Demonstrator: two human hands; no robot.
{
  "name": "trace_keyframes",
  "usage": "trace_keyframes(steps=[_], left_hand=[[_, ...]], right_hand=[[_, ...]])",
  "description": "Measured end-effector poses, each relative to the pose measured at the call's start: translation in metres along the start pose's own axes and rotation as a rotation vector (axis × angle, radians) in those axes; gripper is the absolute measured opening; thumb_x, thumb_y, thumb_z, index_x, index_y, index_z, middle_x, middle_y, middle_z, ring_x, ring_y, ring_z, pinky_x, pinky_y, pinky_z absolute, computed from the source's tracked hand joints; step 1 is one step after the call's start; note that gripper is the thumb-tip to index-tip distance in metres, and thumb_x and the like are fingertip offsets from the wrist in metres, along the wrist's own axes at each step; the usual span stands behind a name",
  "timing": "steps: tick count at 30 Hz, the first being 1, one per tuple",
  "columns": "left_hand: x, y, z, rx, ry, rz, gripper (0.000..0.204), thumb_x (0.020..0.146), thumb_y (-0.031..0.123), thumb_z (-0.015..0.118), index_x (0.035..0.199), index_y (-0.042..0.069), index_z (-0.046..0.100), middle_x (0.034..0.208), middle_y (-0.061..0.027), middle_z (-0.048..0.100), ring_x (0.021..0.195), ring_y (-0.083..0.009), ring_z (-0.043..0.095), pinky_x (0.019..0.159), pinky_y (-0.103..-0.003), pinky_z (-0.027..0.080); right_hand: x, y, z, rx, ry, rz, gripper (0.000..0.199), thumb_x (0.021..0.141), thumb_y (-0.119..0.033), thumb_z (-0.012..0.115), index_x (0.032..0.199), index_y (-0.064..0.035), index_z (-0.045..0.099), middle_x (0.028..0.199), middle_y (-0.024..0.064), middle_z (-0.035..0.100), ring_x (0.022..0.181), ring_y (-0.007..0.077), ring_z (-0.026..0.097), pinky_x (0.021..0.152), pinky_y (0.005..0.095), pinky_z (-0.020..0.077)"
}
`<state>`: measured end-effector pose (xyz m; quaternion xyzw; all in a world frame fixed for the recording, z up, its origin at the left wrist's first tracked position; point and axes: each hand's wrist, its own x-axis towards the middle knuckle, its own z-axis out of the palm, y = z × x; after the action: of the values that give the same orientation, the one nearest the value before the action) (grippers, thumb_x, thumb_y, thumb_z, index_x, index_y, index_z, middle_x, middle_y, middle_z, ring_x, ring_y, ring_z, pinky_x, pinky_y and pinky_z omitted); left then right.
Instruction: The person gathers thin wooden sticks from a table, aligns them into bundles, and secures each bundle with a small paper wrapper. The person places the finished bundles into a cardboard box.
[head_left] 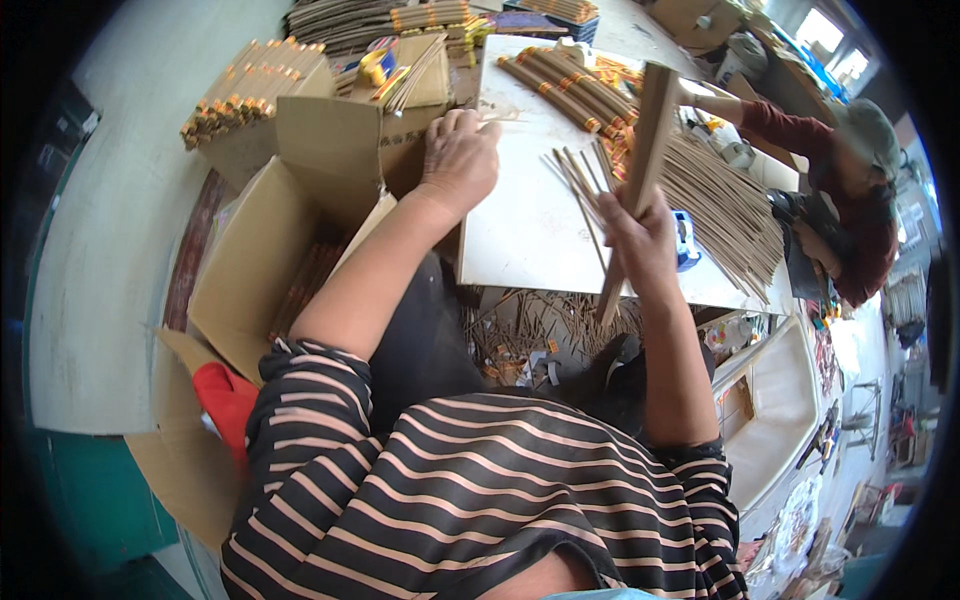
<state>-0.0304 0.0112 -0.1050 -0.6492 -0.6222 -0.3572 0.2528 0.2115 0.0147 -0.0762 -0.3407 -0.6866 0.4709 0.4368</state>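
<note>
A long bundle of brown incense sticks (653,135) stands tilted in my right hand (643,235), its fingers wrapped round the lower half. Its top leans away over the white table (520,235), and its lower end reaches just past the near edge. My left hand (462,155) is at the table's left edge beside a cardboard box (240,255), fingers curled. Thin pale bits lie by its fingertips; what it holds, if anything, is hidden. Loose incense sticks (725,210) lie spread on the table's right side, with a few more (580,185) left of the bundle.
Wrapped incense bundles (570,90) lie at the table's far side. A blue tape dispenser (686,240) sits near the right hand. More bundles (250,90) are stacked at the far left. Broken sticks (520,325) litter below the table. A co-worker (840,190) sits across at the right.
</note>
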Motion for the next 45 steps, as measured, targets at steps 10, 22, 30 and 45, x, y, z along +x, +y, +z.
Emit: trace_keyframes(steps=[10, 22, 30, 45], left_hand=[[-0.109, -0.036, -0.081, -0.244, -0.205, -0.500, 0.041, 0.084, 0.020, 0.054, 0.119, 0.002, 0.046, 0.108, -0.0189, 0.057, 0.099, -0.0304, 0.056, 0.083, -0.040, 0.045], [-0.004, 0.114, -0.085, -1.683, 0.019, -0.589, 0.043, 0.075, 0.008, 0.072, 0.108, 0.004, 0.045, 0.088, -0.0073, 0.060, 0.082, -0.0142, 0.058, 0.078, -0.027, 0.047], [0.047, 0.119, -0.106, -1.944, -0.401, -0.405, 0.020, 0.079, 0.015, 0.070, 0.074, 0.008, 0.052, 0.055, -0.0001, 0.049, 0.049, -0.0110, 0.049, 0.051, -0.026, 0.042], [0.067, 0.118, -0.046, -1.492, -0.217, -0.497, 0.029, 0.079, 0.015, 0.070, 0.058, 0.010, 0.050, 0.052, 0.0043, 0.048, 0.044, -0.0030, 0.042, 0.040, -0.020, 0.033]], right_hand=[[-0.034, 0.018, 0.003, 0.026, -0.087, 0.130, 0.016, 0.085, -0.016, 0.063, 0.084, -0.0073, 0.050, 0.062, -0.0016, 0.049, 0.050, 0.0060, 0.046, 0.045, 0.0199, 0.0373], [-0.062, -0.006, 0.043, -0.401, -0.127, -0.103, 0.028, 0.082, -0.025, 0.062, 0.087, -0.0021, 0.046, 0.069, 0.0252, 0.057, 0.067, 0.0426, 0.058, 0.058, 0.0443, 0.0452], [-0.037, -0.010, 0.027, 0.090, -0.304, -0.032, 0.029, 0.079, -0.024, 0.071, 0.077, -0.0047, 0.050, 0.063, -0.0022, 0.048, 0.060, 0.0080, 0.043, 0.055, 0.0247, 0.0385], [0.041, 0.022, 0.035, 0.138, -0.210, -0.111, 0.034, 0.077, -0.013, 0.067, 0.106, -0.0014, 0.054, 0.092, 0.0049, 0.062, 0.085, 0.0095, 0.056, 0.075, 0.0270, 0.0454]])
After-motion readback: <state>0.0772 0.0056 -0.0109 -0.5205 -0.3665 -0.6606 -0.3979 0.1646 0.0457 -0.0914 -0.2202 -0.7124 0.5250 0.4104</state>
